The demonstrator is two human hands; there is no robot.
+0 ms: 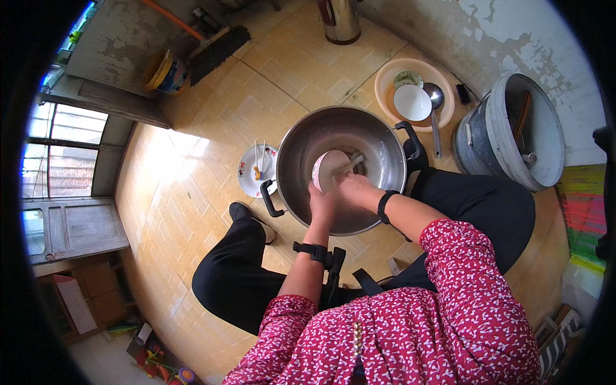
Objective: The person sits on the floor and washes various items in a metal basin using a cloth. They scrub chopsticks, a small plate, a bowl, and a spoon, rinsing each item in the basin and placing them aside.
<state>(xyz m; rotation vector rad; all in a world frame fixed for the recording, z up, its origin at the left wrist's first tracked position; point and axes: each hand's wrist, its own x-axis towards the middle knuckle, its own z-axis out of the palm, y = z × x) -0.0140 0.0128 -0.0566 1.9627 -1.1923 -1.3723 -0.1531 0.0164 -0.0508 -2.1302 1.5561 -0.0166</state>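
Observation:
A wide metal pan with black handles (298, 130) stands on the floor between my legs. Inside it, my left hand (322, 199) holds a bowl with a pink patterned rim (329, 166), tilted on its side. My right hand (356, 187) is at the bowl's lower right edge, with a pale, blurred item (355, 162) by its fingers; whether it is a cloth or something else I cannot tell. Some liquid or residue lies at the pan's bottom. Left of the pan, a white plate (248, 175) with red decorations bears white chopsticks and a small orange-brown item.
At the upper right, a peach plastic basin (385, 72) holds a white bowl (412, 102), a green-patterned dish (408, 78) and a metal ladle (434, 96). A metal bucket (481, 139) stands at right. A kettle (340, 24), a broom (219, 50) and a yellow-rimmed bucket (168, 74) are farther off.

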